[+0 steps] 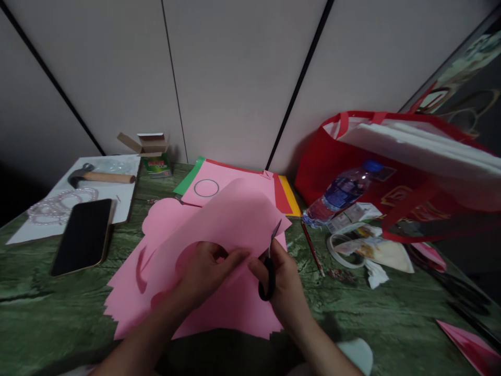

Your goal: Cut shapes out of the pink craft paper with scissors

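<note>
My left hand pinches the lower edge of a large pink paper sheet, which is lifted and curved. A rounded gap shows in the sheet near my fingers. In my right hand is a pair of scissors with black handles, its blades pointing up beside the sheet's right part. Whether the blades are on the paper I cannot tell. Beneath both hands lies a stack of pink paper with stepped edges. A pink piece with a rounded outline rests at the stack's upper left.
On the left are a phone, a hammer and an opened small box. Coloured sheets with a ring lie behind. Rightward are a pencil, a water bottle, a tape roll and a red bag.
</note>
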Available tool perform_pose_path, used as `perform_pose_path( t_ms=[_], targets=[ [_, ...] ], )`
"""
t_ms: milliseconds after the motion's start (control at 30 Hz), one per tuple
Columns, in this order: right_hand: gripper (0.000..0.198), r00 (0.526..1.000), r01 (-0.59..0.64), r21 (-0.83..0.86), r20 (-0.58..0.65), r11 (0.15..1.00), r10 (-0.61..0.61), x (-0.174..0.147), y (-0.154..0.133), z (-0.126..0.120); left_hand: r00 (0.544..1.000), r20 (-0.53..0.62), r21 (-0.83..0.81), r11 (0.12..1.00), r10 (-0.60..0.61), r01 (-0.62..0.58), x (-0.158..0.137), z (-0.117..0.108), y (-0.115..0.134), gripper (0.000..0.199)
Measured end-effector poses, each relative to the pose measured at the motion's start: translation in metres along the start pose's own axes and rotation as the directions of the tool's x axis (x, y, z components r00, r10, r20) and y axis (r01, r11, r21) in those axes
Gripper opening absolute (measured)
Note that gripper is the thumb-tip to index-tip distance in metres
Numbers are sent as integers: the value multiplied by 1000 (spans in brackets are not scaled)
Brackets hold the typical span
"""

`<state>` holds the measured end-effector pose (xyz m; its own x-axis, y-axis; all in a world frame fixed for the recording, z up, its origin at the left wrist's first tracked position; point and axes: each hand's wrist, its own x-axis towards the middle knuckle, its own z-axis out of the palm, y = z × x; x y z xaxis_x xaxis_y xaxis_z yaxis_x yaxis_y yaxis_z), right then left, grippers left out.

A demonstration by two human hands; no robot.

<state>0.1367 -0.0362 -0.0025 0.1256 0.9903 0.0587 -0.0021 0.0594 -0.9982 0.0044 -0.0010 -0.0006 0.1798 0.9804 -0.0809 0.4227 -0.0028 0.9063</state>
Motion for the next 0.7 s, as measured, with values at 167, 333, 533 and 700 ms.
perform_pose_path(
  t_ms=[167, 333, 533, 700],
  targets=[
    [22, 1000, -6, -25, 3, 1000, 6, 0, 3, -1, 1000, 6, 31, 1000, 7, -7, 1, 1, -2, 51],
    [21, 1000, 14, -9, -10, 1000, -14, 0, 5, -1, 1000, 7, 18, 1000, 11, -12, 0, 1, -1, 50],
    [19, 1000, 14, -20, -14, 1000, -15, 0, 4, -1, 1000, 1, 25, 1000, -2, 2, -1, 1, 0, 50],
    [17, 1000, 19, -51, -24, 999, -20, 0, 3, -1, 1000, -11, 22, 1000, 21, -21, -1, 1, -2, 50]
  ],
)
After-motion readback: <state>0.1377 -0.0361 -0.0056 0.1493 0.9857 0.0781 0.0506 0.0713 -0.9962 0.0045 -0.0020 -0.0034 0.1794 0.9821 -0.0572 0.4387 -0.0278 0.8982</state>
